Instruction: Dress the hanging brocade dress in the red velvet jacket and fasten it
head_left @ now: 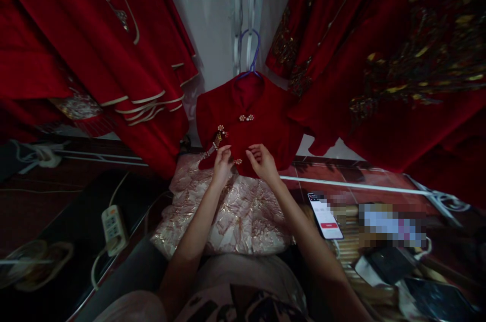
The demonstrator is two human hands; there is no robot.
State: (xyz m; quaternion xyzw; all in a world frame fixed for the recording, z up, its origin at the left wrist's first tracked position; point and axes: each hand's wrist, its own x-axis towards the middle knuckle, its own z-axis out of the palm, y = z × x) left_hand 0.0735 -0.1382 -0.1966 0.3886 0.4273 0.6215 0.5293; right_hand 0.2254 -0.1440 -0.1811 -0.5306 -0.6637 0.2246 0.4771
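Note:
A short red jacket (pixel 266 132) with a stand collar hangs in front of me on a purple hanger (pixel 255 53). Pearl-like flower ornaments (pixel 246 118) sit below its collar, and a beaded tassel (pixel 216 142) hangs on its left side. Near the lower front, my left hand (pixel 223 164) is closed in a pinch beside a small flower ornament (pixel 238 161). Across from it, my right hand (pixel 264 162) also pinches thumb against fingers, close to the red cloth. Whatever either hand holds is too small to make out.
Pink-and-gold brocade cloth (pixel 246 215) covers my lap. Red garments (pixel 132 58) hang at left, more sequined ones (pixel 410 74) at right. A power strip (pixel 114 231) lies on a dark surface at left. A lit phone (pixel 325 218) rests on a slatted bamboo surface (pixel 347 256) at right.

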